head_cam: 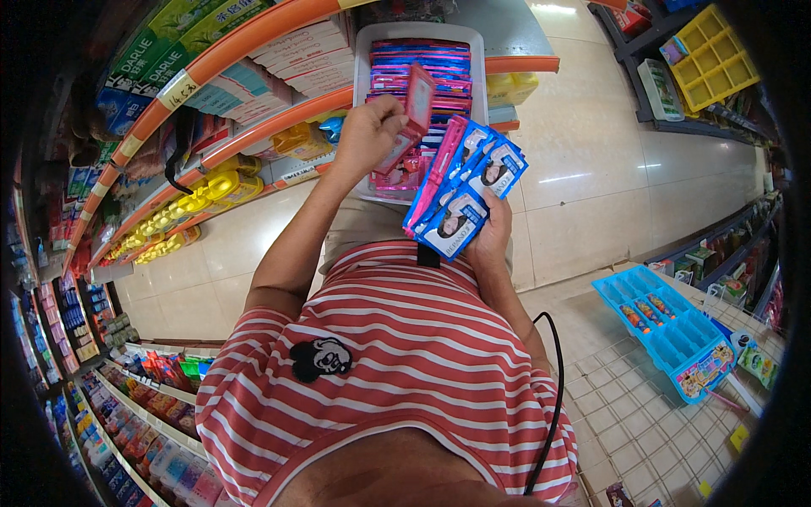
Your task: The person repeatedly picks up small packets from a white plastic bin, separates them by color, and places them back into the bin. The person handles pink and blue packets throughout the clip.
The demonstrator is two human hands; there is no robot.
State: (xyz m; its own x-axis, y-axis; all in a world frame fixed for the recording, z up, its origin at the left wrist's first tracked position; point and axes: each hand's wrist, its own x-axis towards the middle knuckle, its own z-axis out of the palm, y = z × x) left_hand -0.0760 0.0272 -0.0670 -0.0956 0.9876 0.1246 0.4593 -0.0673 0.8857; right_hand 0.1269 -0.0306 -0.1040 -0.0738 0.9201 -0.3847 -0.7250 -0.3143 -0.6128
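Between the fingers of my left hand [374, 136] is a folded strip of red-pink sachets [418, 104], held over a white plastic bin [478, 76]. Inside the bin stand tightly packed rows of blue and pink sachets [418, 57]. A pink sachet [405, 177] lies at its near end. My right hand [494, 225] grips a fanned bundle of blue sachets [453, 218], printed with a portrait and writing. Pink sachets [443, 152] lie along the bundle's left side. This bundle overlaps the bin's near right corner, just in front of my waist.
Orange-edged shelves [222, 149] on the left carry Darlie toothpaste boxes [171, 47] and yellow bottles [215, 190]. At right, a blue compartment tray [665, 329] rests on a wire rack [608, 393]. A yellow divided tray [713, 57] sits farther back. A black cable [559, 380] hangs beside my right arm.
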